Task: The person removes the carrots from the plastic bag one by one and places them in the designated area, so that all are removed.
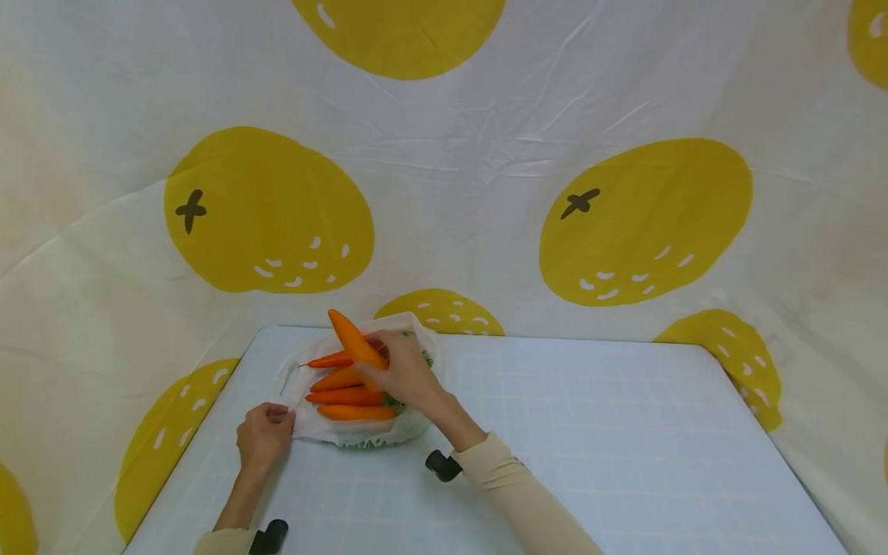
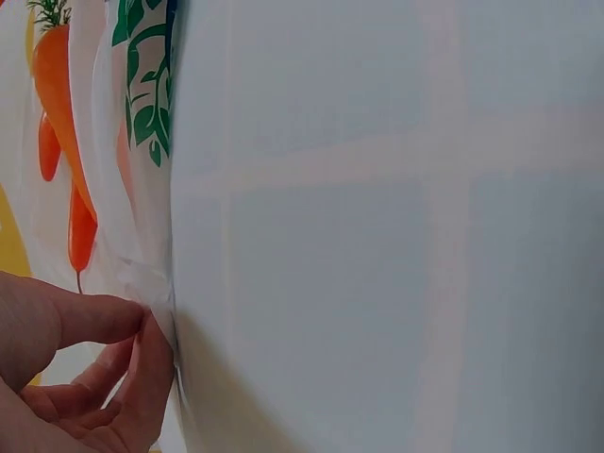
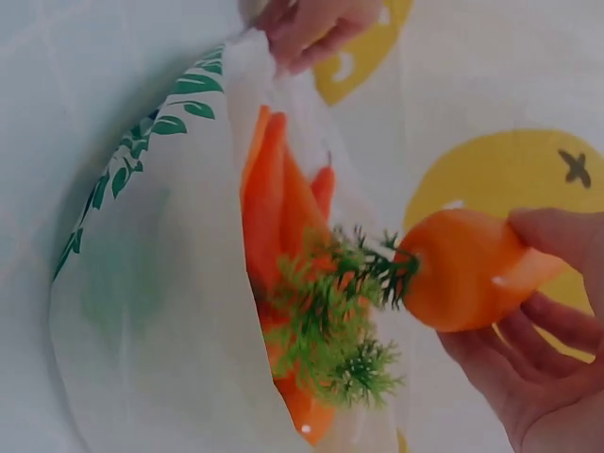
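A white plastic bag [image 1: 322, 429] with a green leaf print lies at the back left of the table, its mouth spread. Several orange carrots [image 1: 347, 395] with green tops [image 3: 326, 311] rest in it, side by side. My right hand [image 1: 405, 370] grips one carrot [image 1: 350, 337] above the others, its tip pointing up and to the left; in the right wrist view its thick end [image 3: 462, 269] and leafy top show clearly. With thumb and fingertips my left hand [image 1: 265, 435] pinches the bag's edge at its near left corner, seen closely in the left wrist view.
The table [image 1: 624, 447] has a pale blue, faintly checked cover and stretches to the right of the bag. Behind it hangs a white cloth [image 1: 451, 216] printed with big yellow fruit. Black wrist cameras [image 1: 442, 465] sit at both cuffs.
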